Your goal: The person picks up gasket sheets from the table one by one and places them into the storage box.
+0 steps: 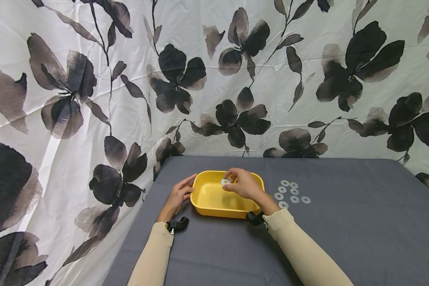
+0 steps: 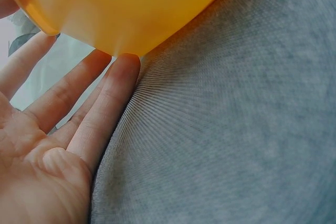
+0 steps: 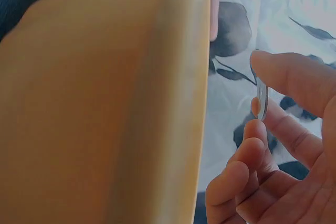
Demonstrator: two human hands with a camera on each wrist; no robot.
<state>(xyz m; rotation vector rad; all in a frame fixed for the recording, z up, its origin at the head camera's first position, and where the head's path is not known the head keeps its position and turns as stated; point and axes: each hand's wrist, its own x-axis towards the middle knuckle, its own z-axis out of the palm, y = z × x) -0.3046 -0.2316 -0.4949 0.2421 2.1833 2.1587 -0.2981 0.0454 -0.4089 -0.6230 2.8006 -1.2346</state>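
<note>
A yellow rectangular tub (image 1: 214, 212) stands on the grey cloth-covered table. The left hand (image 1: 178, 197) touches its left end with extended fingers; in the left wrist view the fingertips (image 2: 126, 66) meet the tub's outer wall. Above the tub's interior, the right hand (image 1: 246, 185) pinches a flat metal washer (image 1: 223, 181) between thumb and fingers. Seen edge-on in the right wrist view, the washer (image 3: 262, 98) is held upright beside the tub's rim (image 3: 202, 129). Several more washers (image 1: 302, 199) lie loose on the table to the right of the tub.
The grey tablecloth (image 1: 361, 222) extends far to the right and toward the front. Behind the table and along its left side hangs a white curtain (image 1: 128, 111) with dark flowers. Black wrist devices (image 1: 178, 225) sit on both wrists.
</note>
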